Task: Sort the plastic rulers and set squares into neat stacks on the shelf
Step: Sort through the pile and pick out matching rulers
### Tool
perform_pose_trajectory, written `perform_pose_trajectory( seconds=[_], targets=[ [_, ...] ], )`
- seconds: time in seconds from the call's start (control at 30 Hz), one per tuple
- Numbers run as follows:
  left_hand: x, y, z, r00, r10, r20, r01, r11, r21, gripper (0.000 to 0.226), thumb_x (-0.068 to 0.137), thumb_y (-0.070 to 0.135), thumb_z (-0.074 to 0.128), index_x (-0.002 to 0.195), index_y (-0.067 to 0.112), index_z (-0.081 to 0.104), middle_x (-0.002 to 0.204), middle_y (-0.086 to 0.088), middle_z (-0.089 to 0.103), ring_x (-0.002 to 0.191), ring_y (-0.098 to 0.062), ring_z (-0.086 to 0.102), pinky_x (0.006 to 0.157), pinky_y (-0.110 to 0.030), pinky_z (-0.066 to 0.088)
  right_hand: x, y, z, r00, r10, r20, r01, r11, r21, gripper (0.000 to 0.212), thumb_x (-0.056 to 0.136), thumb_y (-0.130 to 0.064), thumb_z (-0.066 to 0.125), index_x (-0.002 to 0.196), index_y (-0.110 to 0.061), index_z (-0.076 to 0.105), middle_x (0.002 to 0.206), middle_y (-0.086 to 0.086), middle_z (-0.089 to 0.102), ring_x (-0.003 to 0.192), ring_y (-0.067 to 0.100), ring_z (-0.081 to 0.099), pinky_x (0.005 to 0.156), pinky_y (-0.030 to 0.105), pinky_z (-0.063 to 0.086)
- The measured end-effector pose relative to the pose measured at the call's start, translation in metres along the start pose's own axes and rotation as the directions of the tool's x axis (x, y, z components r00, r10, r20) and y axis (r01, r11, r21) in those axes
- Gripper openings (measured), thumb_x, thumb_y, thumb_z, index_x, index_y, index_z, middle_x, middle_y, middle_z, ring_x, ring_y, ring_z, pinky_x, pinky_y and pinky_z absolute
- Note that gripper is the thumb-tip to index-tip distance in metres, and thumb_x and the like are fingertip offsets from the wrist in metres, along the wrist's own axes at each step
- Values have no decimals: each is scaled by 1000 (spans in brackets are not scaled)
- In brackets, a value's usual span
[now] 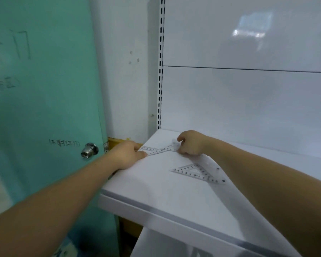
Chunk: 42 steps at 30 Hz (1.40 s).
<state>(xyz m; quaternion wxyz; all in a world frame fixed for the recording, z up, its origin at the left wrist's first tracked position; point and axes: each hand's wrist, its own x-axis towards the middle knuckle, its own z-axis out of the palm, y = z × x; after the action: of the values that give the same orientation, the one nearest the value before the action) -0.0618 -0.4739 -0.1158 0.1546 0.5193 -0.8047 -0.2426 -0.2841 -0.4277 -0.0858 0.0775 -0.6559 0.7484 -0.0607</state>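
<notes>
On the white shelf (156,188) lie clear plastic set squares with black numbers. My left hand (127,153) rests at the shelf's left edge, fingers pinching the corner of one clear set square (153,151). My right hand (191,142) is curled on another clear set square (171,147) near the back left of the shelf. A third set square lies flat on a clear ruler (198,172) under my right forearm, untouched.
A teal door (44,108) with a metal knob (89,150) stands just left of the shelf. A slotted white upright (160,71) and white back panels close the shelf's rear. A lower shelf shows beneath the front lip.
</notes>
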Motion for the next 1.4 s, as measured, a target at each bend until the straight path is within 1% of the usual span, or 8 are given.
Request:
perform_pose_trajectory(
  seconds=[0.23,0.4,0.53,0.7,0.97,1.07,1.23,1.4],
  targets=[
    [-12,-23,-10,989,-11,-148,-22,976,-217,42,90,16,59,131,19,49,121,-2,63,104,-22,62,88,-33,51,8,-24,13,996,71,-62,-72,997,-17,40,92,-22,51,129,-5,52,133,10,51,121,26,49,98,32,42],
    [-18,-40,-13,983,-53,-174,-2,954,-301,46,95,12,49,140,16,40,137,-3,52,114,-18,56,93,-27,46,5,-47,23,995,-61,-73,64,997,46,39,94,-24,48,133,-23,51,137,3,50,125,21,45,99,25,34],
    [-28,-53,-18,983,-86,-161,20,929,-370,55,92,11,55,143,12,35,129,1,52,75,0,49,63,-13,40,8,-69,29,995,-102,22,103,994,-26,49,96,-23,34,142,-40,35,137,9,38,130,30,36,108,40,31],
    [-39,-62,-26,971,-89,-221,-1,926,-377,54,93,10,55,144,13,35,134,-3,53,70,4,46,53,-9,36,7,-90,24,986,-89,138,106,988,-114,48,95,-44,31,143,-44,28,138,8,31,131,33,34,107,46,30],
    [-53,-52,-28,986,12,-167,-69,938,-340,49,96,19,52,143,16,37,138,-1,51,120,-16,50,96,-27,41,-12,-85,2,985,9,174,-11,1000,8,51,82,-46,65,124,-19,53,124,1,53,107,24,57,80,29,47],
    [-54,-41,-27,984,60,-169,-111,944,-310,51,95,18,53,143,13,37,138,-2,51,123,-18,49,97,-25,37,-18,-79,0,978,68,197,-78,996,42,56,78,-45,71,120,-13,54,114,0,54,99,21,57,71,24,47],
    [-57,-31,-23,984,82,-160,-124,954,-274,53,94,21,56,143,15,37,138,-1,52,120,-17,50,94,-24,38,-29,-77,3,984,101,148,-106,994,22,57,79,-46,69,121,-9,58,122,5,57,105,25,59,82,31,50],
    [-64,-34,-21,984,70,-162,-114,954,-278,52,95,21,55,143,15,37,136,-1,53,118,-16,50,93,-25,39,-53,-93,12,997,-62,34,67,989,-135,42,93,-32,49,123,-6,59,127,13,56,117,27,50,97,33,42]
  ],
)
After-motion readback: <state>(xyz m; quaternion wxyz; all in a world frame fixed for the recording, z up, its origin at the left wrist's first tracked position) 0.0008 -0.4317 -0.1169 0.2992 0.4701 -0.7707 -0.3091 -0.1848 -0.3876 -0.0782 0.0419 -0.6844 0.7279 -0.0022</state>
